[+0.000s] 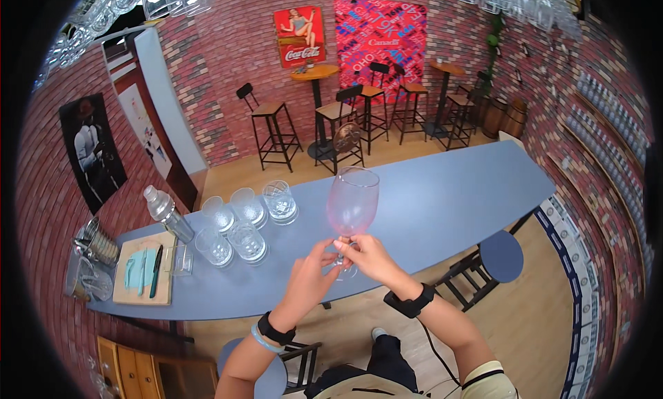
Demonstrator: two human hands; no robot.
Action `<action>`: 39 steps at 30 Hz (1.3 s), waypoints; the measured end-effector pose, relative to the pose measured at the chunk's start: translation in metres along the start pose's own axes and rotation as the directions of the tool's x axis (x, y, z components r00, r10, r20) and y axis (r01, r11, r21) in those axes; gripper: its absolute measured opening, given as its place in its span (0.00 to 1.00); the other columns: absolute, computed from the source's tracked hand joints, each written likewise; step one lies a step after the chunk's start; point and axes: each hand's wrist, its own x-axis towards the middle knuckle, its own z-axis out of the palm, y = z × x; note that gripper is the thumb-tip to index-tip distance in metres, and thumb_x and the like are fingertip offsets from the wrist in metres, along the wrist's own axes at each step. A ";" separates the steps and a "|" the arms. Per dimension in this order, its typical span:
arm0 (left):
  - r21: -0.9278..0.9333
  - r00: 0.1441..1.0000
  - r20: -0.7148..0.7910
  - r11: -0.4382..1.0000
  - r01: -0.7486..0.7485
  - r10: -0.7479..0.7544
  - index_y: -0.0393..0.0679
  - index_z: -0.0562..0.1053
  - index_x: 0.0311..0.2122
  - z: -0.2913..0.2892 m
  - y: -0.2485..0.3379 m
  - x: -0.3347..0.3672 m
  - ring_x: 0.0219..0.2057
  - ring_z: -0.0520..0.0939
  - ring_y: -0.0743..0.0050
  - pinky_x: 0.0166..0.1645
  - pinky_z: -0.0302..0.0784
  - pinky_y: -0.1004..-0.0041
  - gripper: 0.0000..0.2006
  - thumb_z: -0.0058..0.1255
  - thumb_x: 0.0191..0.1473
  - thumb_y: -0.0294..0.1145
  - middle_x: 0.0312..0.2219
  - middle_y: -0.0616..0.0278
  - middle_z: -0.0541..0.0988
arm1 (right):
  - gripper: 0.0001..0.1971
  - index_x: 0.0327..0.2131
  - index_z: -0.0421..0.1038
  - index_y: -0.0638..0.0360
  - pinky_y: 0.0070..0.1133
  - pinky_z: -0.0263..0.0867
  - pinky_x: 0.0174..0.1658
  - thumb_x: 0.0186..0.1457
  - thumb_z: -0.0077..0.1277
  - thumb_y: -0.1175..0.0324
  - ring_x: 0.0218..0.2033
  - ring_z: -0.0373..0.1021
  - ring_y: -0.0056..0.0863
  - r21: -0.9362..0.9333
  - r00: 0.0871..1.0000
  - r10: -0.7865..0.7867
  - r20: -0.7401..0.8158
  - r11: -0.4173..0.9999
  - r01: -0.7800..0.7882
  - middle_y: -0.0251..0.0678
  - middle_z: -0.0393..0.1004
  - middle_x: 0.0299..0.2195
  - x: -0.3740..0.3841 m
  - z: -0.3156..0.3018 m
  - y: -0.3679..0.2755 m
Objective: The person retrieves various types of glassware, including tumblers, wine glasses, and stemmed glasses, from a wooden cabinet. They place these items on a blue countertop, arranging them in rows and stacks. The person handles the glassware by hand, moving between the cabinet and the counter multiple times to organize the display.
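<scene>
A large stemmed wine glass (353,200) with a pinkish tint stands upright before me, held at its stem over the near side of the blue-grey counter (442,192). My left hand (314,269) is closed, its fingertips pinching the stem from the left. From the other side my right hand (371,259) grips the stem just under the bowl. The two hands meet there and partly hide the stem; the clear foot shows below them. Nearest on the left is a group of short tumblers (247,241), several in two rows.
Left of the tumblers are a cocktail shaker (168,211) and a wooden board (163,293) with a turquoise cloth (143,269) and a knife (157,264). A metal bucket (97,241) is at the far left. Glasses (532,9) hang overhead. A round stool (502,256) stands by the right edge.
</scene>
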 end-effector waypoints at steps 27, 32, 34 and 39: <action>0.193 0.955 -0.076 0.936 0.295 -0.285 0.20 0.40 0.54 0.078 -0.103 0.132 0.58 0.42 0.33 0.60 0.45 0.59 0.44 0.50 0.47 0.43 0.54 0.23 0.41 | 0.10 0.30 0.69 0.70 0.20 0.68 0.24 0.50 0.49 0.70 0.20 0.72 0.24 -0.120 0.994 -0.056 0.098 0.990 0.068 0.39 0.73 0.20 0.201 -0.020 0.122; 0.467 0.891 0.216 0.843 0.266 -0.400 0.22 0.43 0.55 0.085 -0.099 0.151 0.58 0.41 0.32 0.60 0.44 0.58 0.45 0.44 0.48 0.55 0.54 0.23 0.42 | 0.10 0.33 0.67 0.69 0.20 0.68 0.24 0.50 0.49 0.71 0.22 0.73 0.23 -0.282 0.989 -0.108 0.103 0.950 0.134 0.40 0.73 0.23 0.224 -0.033 0.131; 0.462 0.876 0.205 0.832 0.306 -0.436 0.24 0.44 0.56 0.090 -0.098 0.151 0.58 0.41 0.32 0.60 0.43 0.56 0.45 0.42 0.48 0.56 0.54 0.23 0.41 | 0.09 0.34 0.68 0.68 0.20 0.68 0.24 0.50 0.48 0.72 0.22 0.73 0.24 -0.332 0.983 -0.146 0.108 0.927 0.174 0.41 0.73 0.25 0.228 -0.041 0.134; 0.506 0.880 0.120 0.791 0.344 -0.459 0.32 0.42 0.58 0.097 -0.101 0.160 0.58 0.37 0.28 0.59 0.41 0.51 0.43 0.39 0.50 0.58 0.54 0.21 0.38 | 0.09 0.36 0.68 0.67 0.20 0.68 0.26 0.50 0.47 0.73 0.23 0.73 0.26 -0.214 0.996 -0.023 0.091 0.976 0.042 0.43 0.73 0.28 0.218 -0.043 0.112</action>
